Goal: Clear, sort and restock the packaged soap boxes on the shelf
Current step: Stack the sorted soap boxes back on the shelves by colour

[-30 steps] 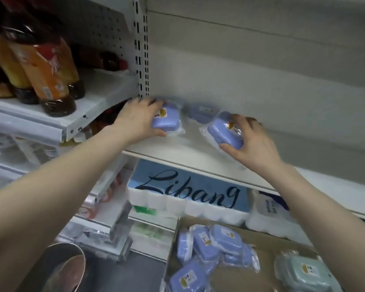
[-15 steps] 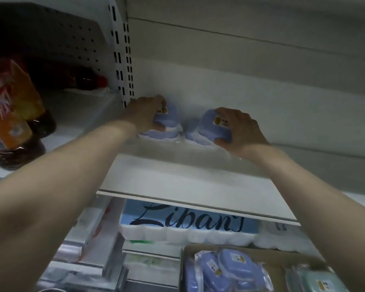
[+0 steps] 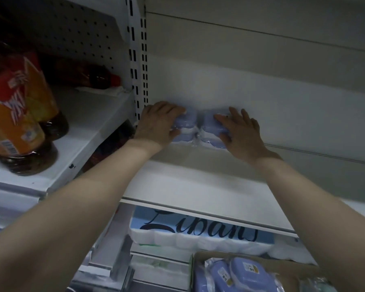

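Note:
Two short stacks of blue plastic-wrapped soap boxes stand side by side at the back left of the white shelf (image 3: 198, 178), against the back panel. My left hand (image 3: 158, 123) grips the top box of the left stack (image 3: 187, 123), fingers over its top and thumb on its front. My right hand (image 3: 238, 131) lies with spread, straight fingers on the top box of the right stack (image 3: 209, 125). The two stacks almost touch.
Bottles with orange labels (image 3: 15, 127) stand on the neighbouring shelf at left, beyond the slotted upright (image 3: 138, 60). Below the shelf lies a blue-and-white paper roll pack (image 3: 198, 234). A cardboard box (image 3: 293, 268) at the bottom right holds several more blue soap boxes (image 3: 240, 270).
Both hands carried a blue soap box to the back of the shelf and set each onto a box there. The right hand's fingers have straightened.

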{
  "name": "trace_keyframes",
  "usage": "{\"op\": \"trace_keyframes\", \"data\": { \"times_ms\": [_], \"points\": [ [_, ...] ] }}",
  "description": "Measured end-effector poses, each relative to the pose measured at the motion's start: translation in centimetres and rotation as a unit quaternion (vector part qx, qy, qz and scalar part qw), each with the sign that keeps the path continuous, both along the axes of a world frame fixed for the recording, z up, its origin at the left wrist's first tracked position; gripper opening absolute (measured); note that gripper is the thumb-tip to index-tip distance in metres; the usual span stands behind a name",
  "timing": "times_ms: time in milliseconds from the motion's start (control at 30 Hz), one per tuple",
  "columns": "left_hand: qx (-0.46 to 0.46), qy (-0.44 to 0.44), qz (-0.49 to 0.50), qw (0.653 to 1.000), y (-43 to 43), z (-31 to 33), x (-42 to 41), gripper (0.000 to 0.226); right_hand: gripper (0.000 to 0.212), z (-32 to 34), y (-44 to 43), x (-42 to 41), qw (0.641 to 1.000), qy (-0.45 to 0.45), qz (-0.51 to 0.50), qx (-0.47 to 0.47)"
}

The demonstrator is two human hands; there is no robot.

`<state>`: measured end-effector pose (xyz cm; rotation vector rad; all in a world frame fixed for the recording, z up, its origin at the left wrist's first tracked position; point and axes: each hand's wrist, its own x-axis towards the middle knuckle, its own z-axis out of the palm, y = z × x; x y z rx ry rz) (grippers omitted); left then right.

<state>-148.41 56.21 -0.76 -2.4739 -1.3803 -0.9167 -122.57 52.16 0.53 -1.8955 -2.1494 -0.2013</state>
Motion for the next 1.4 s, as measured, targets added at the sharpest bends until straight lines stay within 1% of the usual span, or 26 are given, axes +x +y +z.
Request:
{"op": "trace_keyframes", "data": {
  "times_ms": [100, 133, 167, 200, 267, 333, 433, 500, 567, 667, 800, 933, 1033, 1100, 1233, 1300, 1400],
  "points": [
    [-0.013, 0.065, 0.025, 0.997, -0.5, -0.8, 0.0, 0.075, 0.046, -1.1, -1.3, -0.2, 0.991, -0.015, -0.001, 0.132],
    [-0.024, 0.065, 0.031, 0.997, -0.5, -1.2, 0.0, 0.077, 0.044, -1.3, -1.6, -0.2, 0.986, -0.018, -0.01, 0.166],
    [-0.036, 0.049, 0.035, 0.998, -0.5, -1.5, -0.1, 0.078, 0.043, -1.5, -1.9, -0.3, 0.983, -0.019, -0.021, 0.179],
    [-0.047, 0.024, 0.032, 0.998, -0.4, -1.8, -0.1, 0.079, 0.044, -1.7, -2.1, -0.4, 0.983, -0.027, -0.031, 0.178],
    [-0.051, -0.015, 0.019, 0.998, -0.2, -2.3, -0.1, 0.08, 0.053, -2.1, -2.2, -0.7, 0.987, -0.047, -0.038, 0.15],
    [-0.047, -0.029, 0.009, 0.998, -0.1, -2.6, 0.1, 0.08, 0.066, -2.4, -2.0, -0.7, 0.992, -0.051, -0.018, 0.114],
    [-0.04, -0.037, 0.001, 0.998, 0.2, -2.6, 0.2, 0.081, 0.069, -2.8, -1.4, -0.6, 0.995, -0.023, 0.005, 0.097],
    [-0.027, -0.032, -0.006, 0.999, 0.5, -2.8, 0.3, 0.082, 0.067, -2.7, -1.2, -0.5, 0.995, -0.014, 0.007, 0.098],
    [-0.021, -0.023, -0.01, 0.999, 0.7, -2.9, 0.4, 0.084, 0.067, -2.7, -1.3, -0.4, 0.995, -0.026, 0.005, 0.097],
    [-0.032, 0.002, 0.014, 0.999, 0.3, -2.5, 0.5, 0.086, 0.067, -2.6, -1.5, -0.2, 0.994, -0.046, 0.0, 0.096],
    [-0.047, 0.057, 0.061, 0.995, -0.7, -1.5, 0.9, 0.081, 0.069, -2.0, -1.7, -0.1, 0.994, -0.066, -0.008, 0.085],
    [-0.02, 0.072, 0.051, 0.996, -2.2, -0.4, 1.4, 0.074, 0.066, -1.1, -2.3, -0.2, 0.994, -0.065, 0.0, 0.086],
    [0.015, 0.054, 0.011, 0.998, -4.1, -0.2, 1.7, 0.065, 0.064, -0.3, -4.0, -0.1, 0.994, -0.056, 0.015, 0.094],
    [0.034, 0.06, 0.002, 0.998, -5.9, 0.0, 2.1, 0.059, 0.063, 0.0, -5.7, 0.3, 0.991, -0.063, 0.031, 0.112],
    [0.037, 0.062, 0.022, 0.997, -11.2, 0.5, 3.3, 0.05, 0.058, 0.0, -10.5, 2.0, 0.986, -0.081, 0.057, 0.136],
    [0.035, 0.069, 0.014, 0.997, -14.2, 0.4, 4.0, 0.048, 0.058, -0.1, -13.5, 3.1, 0.981, -0.1, 0.061, 0.152],
    [0.016, 0.068, 0.02, 0.997, -19.4, -0.4, 5.3, 0.046, 0.059, -0.6, -18.6, 4.8, 0.981, -0.092, 0.074, 0.151]
  ]
}}
